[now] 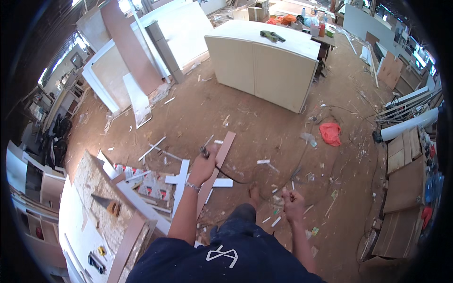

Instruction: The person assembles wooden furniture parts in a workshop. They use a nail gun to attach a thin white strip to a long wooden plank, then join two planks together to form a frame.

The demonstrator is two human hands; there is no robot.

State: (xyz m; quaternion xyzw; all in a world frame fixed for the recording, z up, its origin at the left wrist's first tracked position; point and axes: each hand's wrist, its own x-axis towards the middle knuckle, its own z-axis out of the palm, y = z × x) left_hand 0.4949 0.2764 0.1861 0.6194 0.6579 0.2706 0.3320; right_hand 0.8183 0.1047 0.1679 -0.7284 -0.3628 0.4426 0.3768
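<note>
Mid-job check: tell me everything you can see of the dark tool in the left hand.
The dark tool is small and mostly hidden by the left hand, so its exact type can't be told. Its exposed end, possibly metal, shows at the hand's far side. A thin black hose or cable emerges on the hand's right and seems to belong to it. The tool is gripped beside the pinkish-brown board; contact between them can't be judged.

One cream cabinet [262, 70] — in front, two hands [204, 164] [293, 206]; front right, one red bag [330, 134]; front left, one handsaw [104, 203].
</note>
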